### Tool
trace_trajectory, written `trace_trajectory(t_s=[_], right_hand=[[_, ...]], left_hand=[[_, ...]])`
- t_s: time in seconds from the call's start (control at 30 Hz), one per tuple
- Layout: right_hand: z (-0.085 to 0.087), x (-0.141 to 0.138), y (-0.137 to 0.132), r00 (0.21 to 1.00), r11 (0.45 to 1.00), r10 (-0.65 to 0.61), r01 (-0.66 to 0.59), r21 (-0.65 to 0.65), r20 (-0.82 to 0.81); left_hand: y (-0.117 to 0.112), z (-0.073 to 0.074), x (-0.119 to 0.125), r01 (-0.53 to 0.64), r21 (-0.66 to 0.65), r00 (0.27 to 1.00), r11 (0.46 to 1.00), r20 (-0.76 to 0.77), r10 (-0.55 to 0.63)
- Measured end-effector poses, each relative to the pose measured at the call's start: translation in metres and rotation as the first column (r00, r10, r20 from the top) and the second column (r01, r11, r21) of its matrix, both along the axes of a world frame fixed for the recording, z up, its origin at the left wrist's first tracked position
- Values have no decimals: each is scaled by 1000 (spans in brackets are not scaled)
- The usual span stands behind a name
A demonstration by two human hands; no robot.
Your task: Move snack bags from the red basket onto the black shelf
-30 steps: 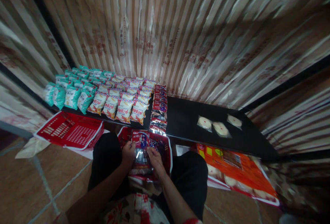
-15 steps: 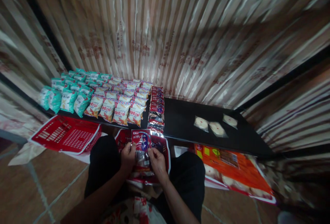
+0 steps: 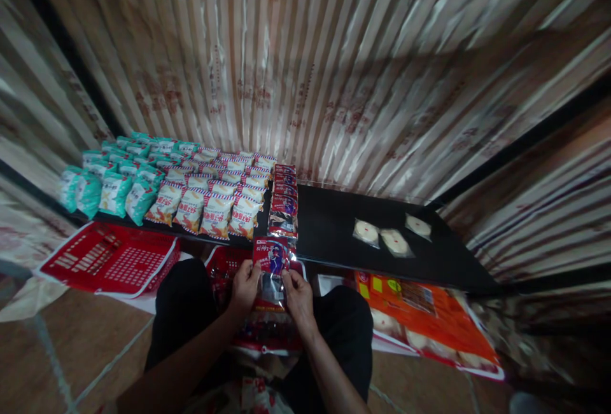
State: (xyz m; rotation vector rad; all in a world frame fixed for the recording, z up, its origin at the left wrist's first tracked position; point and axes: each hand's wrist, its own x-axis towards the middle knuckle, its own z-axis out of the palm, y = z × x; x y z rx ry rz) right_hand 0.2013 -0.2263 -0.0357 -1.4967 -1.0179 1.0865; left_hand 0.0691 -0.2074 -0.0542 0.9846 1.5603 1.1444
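Both my hands hold one red and blue snack packet (image 3: 272, 262) upright over my lap. My left hand (image 3: 245, 286) pinches its left edge and my right hand (image 3: 298, 292) its right edge. The packet's top reaches the front edge of the black shelf (image 3: 334, 236). Just beyond it on the shelf lies a row of matching red packets (image 3: 284, 201). Under my hands a red basket (image 3: 267, 331) with more packets rests between my knees.
Left on the shelf lie rows of orange-and-white packets (image 3: 217, 201) and teal packets (image 3: 114, 175). Three clear-wrapped round cakes (image 3: 389, 236) lie on the right. An upturned red basket (image 3: 107, 261) sits on the floor at left, an orange bag (image 3: 424, 315) at right. Striped curtain behind.
My hands have lifted the packet up and forward, closer to the shelf's front edge. The view has shifted slightly to the right.
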Motion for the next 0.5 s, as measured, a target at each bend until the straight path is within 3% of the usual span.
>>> trace_trajectory(t_s=[0.13,0.5], right_hand=[[-1,7,0,1000,999,-21,21,-30,-1],[4,32,1,991,990,-130,130,-45,17]], left_hand=[[-2,-2,5,35,30,995,999,94,-38],[-10,4,33,117,-12,989,993,95,-116]])
